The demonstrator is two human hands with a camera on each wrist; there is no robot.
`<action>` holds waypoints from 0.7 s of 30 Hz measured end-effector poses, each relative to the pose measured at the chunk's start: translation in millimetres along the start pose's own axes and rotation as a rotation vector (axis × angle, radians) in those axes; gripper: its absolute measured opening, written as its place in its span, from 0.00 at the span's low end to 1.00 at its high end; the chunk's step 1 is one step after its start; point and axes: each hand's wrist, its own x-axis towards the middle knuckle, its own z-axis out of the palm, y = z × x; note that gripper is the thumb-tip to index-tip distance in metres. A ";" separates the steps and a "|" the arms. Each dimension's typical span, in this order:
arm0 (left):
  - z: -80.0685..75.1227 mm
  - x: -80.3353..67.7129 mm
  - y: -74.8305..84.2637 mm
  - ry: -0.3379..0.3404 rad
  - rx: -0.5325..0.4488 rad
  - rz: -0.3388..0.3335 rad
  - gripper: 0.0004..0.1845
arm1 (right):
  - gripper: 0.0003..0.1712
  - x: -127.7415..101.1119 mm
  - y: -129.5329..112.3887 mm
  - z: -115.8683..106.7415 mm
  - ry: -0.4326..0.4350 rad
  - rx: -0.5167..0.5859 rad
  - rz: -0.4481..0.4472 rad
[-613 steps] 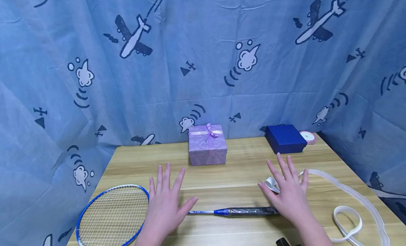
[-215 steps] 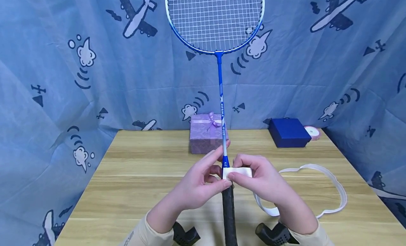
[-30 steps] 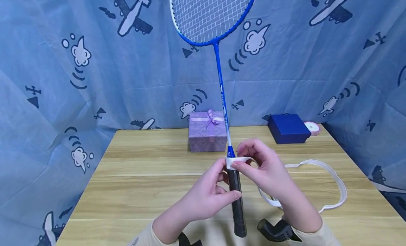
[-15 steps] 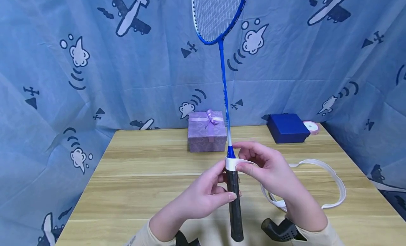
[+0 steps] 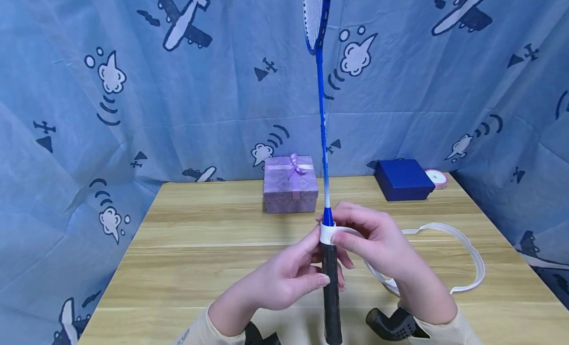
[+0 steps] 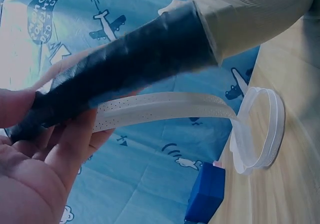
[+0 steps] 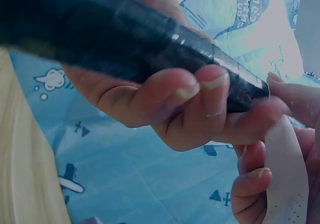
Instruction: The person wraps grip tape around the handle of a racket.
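Observation:
A blue and white badminton racket (image 5: 323,112) stands almost upright, its head seen nearly edge-on and cut by the top of the head view. My left hand (image 5: 284,280) grips its black handle (image 5: 331,295), fingers behind and thumb in front. White perforated grip tape (image 5: 328,233) goes round the top of the handle, just below the blue cone. My right hand (image 5: 378,241) pinches this tape close to the handle, thumb in front. The tape's long free end (image 6: 165,108) hangs from there and loops down onto the table, as the left wrist view shows.
A lilac gift box (image 5: 291,187) with a bow stands at the back of the wooden table (image 5: 200,246). Further right are a dark blue box (image 5: 403,181) and a pink-edged ribbon roll (image 5: 437,178). A blue airplane-print curtain (image 5: 200,103) closes off the back and sides.
The racket lay on the table under open hands at first, then was raised and the tape brought to its handle. Over the last second it has turned from face-on to nearly edge-on.

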 end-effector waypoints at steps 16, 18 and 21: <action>16.3 5.8 1.4 0.360 0.074 -0.209 0.34 | 0.11 0.5 -6.6 11.1 0.180 -0.122 0.105; 17.8 5.3 1.0 0.400 0.059 -0.204 0.28 | 0.12 1.4 -7.4 13.1 0.207 -0.160 0.112; 20.0 6.8 0.0 0.446 0.016 -0.189 0.24 | 0.13 2.0 -8.6 13.5 0.238 -0.216 0.143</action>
